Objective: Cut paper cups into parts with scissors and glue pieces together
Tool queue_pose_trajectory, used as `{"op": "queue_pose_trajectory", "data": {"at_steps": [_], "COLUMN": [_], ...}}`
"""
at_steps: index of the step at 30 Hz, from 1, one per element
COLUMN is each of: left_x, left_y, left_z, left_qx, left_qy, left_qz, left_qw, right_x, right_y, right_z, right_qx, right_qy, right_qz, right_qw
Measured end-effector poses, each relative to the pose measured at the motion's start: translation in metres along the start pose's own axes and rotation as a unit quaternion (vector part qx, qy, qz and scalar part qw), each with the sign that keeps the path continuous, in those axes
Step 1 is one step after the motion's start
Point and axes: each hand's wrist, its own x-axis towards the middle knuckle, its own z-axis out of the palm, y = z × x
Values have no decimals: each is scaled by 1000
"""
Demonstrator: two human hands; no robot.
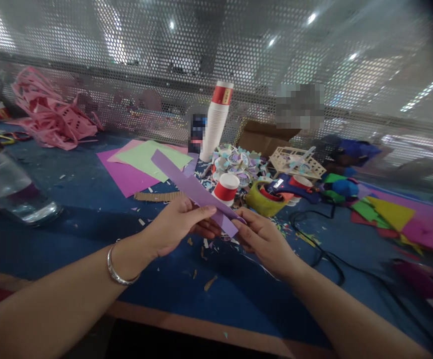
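Both hands hold purple paper strips (184,182) in front of me, above the blue table. My left hand (181,222) pinches them from the left, thumb on top and fingers beneath. At their lower right end, my right hand (259,237) is closed on the paper, and one strip curls there. A second strip end pokes out between the hands; whether it is a separate piece I cannot tell. Just behind the paper stands a red and white paper cup (227,188), upside down. Small paper scraps lie under the hands.
Behind are a tall stack of paper cups (216,122), a heap of paper cutouts (239,164) and a yellow tape roll (263,199). Coloured sheets (126,174) lie left, near a water bottle (18,184) and crumpled pink paper (52,112). A black cord (324,252) runs along the right.
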Motion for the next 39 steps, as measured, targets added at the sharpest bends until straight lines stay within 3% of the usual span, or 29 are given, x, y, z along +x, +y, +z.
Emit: {"op": "queue_pose_trajectory", "data": {"at_steps": [3,7,14,39], "left_x": [0,0,0,1], "left_y": [2,4,4,-1], "left_z": [-3,-4,-1,3], "left_qx": [31,71,81,23], "left_qy": [26,18,25,13], "left_qz": [26,40,32,10], "left_qw": [999,997,996,1000], "right_x": [0,-1,-1,-1], "right_y": [1,0,-2,-3], "right_z": [0,1,-1,-1], "right_qx": [25,39,-7,-73], "right_qy": [-4,-3,3,49], "right_qz": [9,13,-6,-23], "right_qw": [1000,999,1000,996]}}
